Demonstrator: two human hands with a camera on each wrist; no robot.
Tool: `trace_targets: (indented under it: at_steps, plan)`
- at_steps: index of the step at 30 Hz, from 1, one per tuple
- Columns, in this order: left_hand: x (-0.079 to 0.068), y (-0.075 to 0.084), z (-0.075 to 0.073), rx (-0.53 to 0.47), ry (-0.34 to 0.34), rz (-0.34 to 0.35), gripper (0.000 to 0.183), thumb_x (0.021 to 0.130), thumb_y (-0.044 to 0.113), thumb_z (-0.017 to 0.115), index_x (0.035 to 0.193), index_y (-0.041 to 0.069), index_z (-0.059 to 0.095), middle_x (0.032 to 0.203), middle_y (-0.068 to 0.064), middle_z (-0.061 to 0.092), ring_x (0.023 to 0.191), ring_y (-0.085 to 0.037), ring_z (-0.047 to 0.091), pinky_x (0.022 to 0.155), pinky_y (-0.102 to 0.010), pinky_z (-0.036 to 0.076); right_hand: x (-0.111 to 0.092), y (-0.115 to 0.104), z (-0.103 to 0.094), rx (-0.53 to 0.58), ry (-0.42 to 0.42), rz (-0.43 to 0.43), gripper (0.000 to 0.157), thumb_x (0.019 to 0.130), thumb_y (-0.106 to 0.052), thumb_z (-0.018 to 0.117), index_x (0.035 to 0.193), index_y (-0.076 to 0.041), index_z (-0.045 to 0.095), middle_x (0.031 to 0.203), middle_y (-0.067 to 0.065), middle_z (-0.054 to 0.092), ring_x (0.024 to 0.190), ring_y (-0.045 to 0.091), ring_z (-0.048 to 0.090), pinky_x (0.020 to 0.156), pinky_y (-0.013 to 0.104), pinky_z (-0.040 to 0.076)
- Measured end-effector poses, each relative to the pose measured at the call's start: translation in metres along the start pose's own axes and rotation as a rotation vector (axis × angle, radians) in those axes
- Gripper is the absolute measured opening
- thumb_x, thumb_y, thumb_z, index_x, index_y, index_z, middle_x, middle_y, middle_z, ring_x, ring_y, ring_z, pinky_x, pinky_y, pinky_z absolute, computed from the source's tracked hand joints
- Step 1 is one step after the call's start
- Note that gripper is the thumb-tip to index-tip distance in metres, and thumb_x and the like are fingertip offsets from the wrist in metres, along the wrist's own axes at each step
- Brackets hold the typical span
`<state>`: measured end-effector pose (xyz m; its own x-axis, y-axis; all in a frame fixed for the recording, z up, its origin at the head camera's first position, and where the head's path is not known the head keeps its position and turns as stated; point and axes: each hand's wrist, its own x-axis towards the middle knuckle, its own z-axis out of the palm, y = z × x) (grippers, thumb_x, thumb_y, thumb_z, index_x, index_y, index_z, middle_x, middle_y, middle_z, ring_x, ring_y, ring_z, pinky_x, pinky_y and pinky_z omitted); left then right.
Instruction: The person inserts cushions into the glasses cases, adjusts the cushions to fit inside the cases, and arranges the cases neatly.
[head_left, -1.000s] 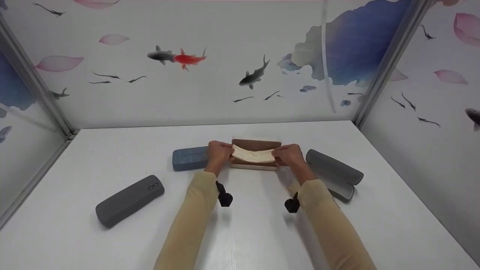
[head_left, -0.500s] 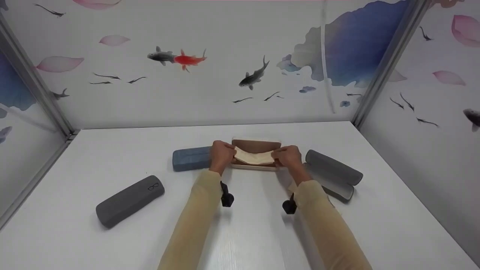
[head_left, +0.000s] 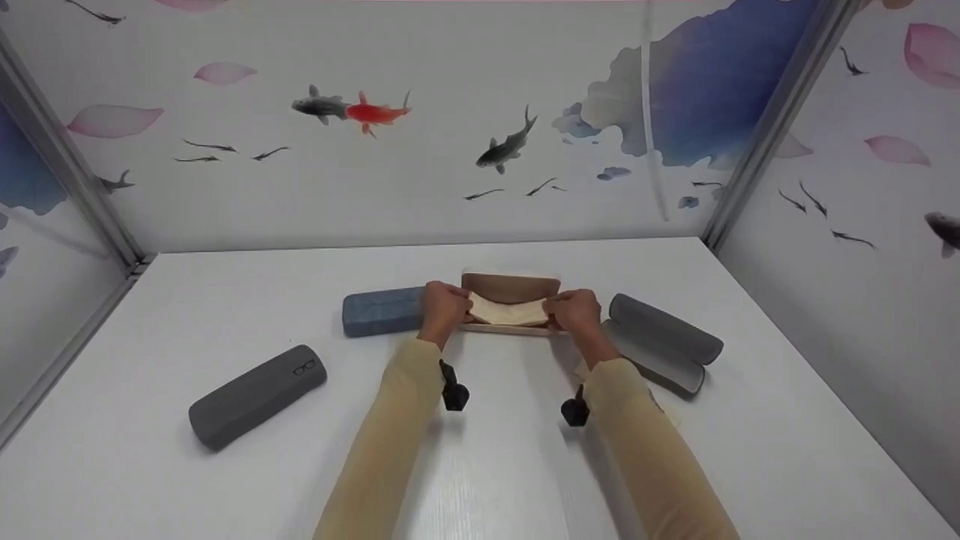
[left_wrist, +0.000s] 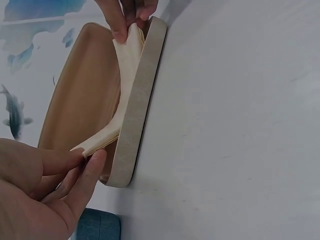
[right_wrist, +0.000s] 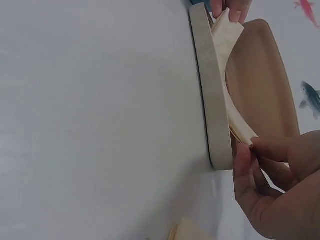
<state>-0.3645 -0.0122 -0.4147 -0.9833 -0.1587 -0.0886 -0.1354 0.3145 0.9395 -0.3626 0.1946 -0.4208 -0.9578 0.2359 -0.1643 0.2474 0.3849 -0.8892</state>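
A folded cream cloth [head_left: 510,312] is stretched between my two hands and sags in the middle. My left hand [head_left: 445,309] pinches its left end between thumb and fingers. At the other end, my right hand [head_left: 576,309] pinches it the same way. Below and around the cloth is an open glasses case [head_left: 510,286], beige outside with a brown lining, its lid tipped back. In the left wrist view the cloth's middle [left_wrist: 125,90] dips inside the case behind the front wall [left_wrist: 142,100], while its ends stay raised in the fingers.
A blue glasses case [head_left: 381,311] lies just left of my left hand. Farther front-left is a closed grey glasses case [head_left: 259,396]. An open grey case [head_left: 664,345] stands to the right. Another cream folded cloth [right_wrist: 187,231] lies near my right wrist.
Both hands have come slightly closer together, and the cloth sags more, sitting lower in the open case. The head view has tilted a little. The other cases have stayed put.
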Motion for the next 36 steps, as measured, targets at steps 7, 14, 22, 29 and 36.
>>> trace_targets:
  at_steps: [7,14,22,29,36]
  plan:
    - [0.002,-0.004,0.001,0.017,-0.008,0.01,0.021,0.092,-0.004,0.064,0.111,-0.009,0.072,0.111,-0.023,0.073,0.091,-0.03,0.075,0.072,-0.029,0.061,0.001,0.0,0.004,-0.041,0.052,0.022,0.029,0.094,-0.012,0.064,0.117,0.004,0.07,0.093,0.01,0.073,0.063,0.006,0.062,0.06,0.019,0.053]
    - [0.002,0.002,-0.003,0.161,0.053,0.139,0.017,0.093,-0.004,0.062,0.105,-0.01,0.072,0.104,-0.024,0.074,0.093,-0.034,0.073,0.079,-0.039,0.061,0.001,0.001,0.001,-0.071,0.07,0.014,0.026,0.092,-0.014,0.065,0.112,0.001,0.072,0.088,0.008,0.072,0.067,0.008,0.063,0.062,0.021,0.053]
    - [0.008,0.015,-0.016,0.242,0.13,0.188,0.022,0.099,0.007,0.057,0.102,-0.005,0.074,0.101,-0.019,0.075,0.088,-0.028,0.07,0.078,-0.038,0.056,-0.009,-0.016,-0.013,-0.23,0.265,-0.052,0.038,0.094,-0.036,0.055,0.106,-0.004,0.074,0.105,0.014,0.074,0.087,0.024,0.064,0.078,0.04,0.054]
    - [0.008,0.021,-0.019,0.261,0.102,0.18,0.037,0.104,0.021,0.052,0.08,0.0,0.071,0.064,0.0,0.054,0.058,-0.013,0.046,0.055,-0.027,0.035,-0.007,-0.034,-0.019,-0.28,0.17,-0.035,0.055,0.092,-0.051,0.05,0.113,-0.004,0.068,0.112,0.013,0.069,0.096,0.026,0.059,0.086,0.043,0.049]
    - [0.007,0.02,-0.01,0.324,0.037,0.149,0.044,0.106,0.03,0.046,0.096,-0.005,0.071,0.076,-0.009,0.063,0.067,-0.017,0.05,0.063,-0.03,0.042,0.003,-0.03,-0.01,-0.206,-0.009,0.073,0.084,0.094,-0.061,0.05,0.144,0.006,0.044,0.143,0.023,0.053,0.127,0.034,0.054,0.106,0.047,0.048]
